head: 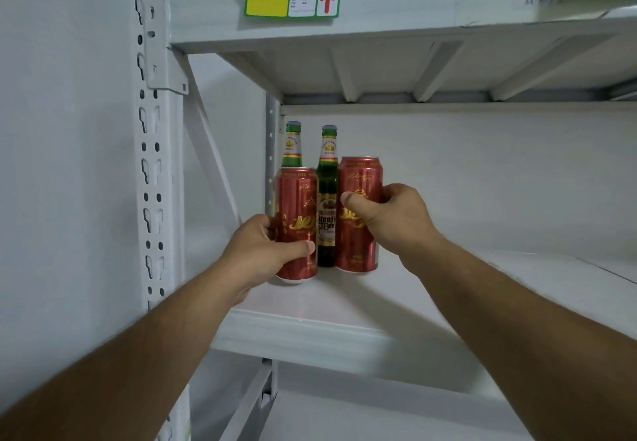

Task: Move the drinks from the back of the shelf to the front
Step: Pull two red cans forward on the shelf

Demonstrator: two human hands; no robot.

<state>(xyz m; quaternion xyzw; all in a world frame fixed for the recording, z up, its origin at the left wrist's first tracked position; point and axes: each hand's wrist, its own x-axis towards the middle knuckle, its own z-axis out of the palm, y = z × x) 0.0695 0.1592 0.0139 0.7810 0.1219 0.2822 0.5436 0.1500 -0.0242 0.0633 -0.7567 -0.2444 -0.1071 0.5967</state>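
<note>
Item: drinks, four units, on the white shelf [344, 306], left end, grouped toward the rear near the back upright.

Holding: left hand [256, 251] wraps the left can [297, 199], thumb across its front; right hand [396, 220] wraps the right can [358, 178], thumb on its face. Both grips closed on cans. Both can bases appear at or just above the shelf — lifted or resting cannot be told.

Hazards: the centre bottle [327, 178] stands between the two cans, touching or nearly so; drawing both cans forward at once could drag or rock it, and a tall narrow bottle tips easily. The rear bottle [293, 144], directly behind the left can, could be knocked if that can tilts back. Smooth cans held low on one side may slip.

Appearance: cans — tall, red, gold script, glossy, upright. Bottles — green glass, capped, white neck labels with red and yellow bands; centre bottle bears an oval body label. Rear bottle is mostly hidden.
</note>
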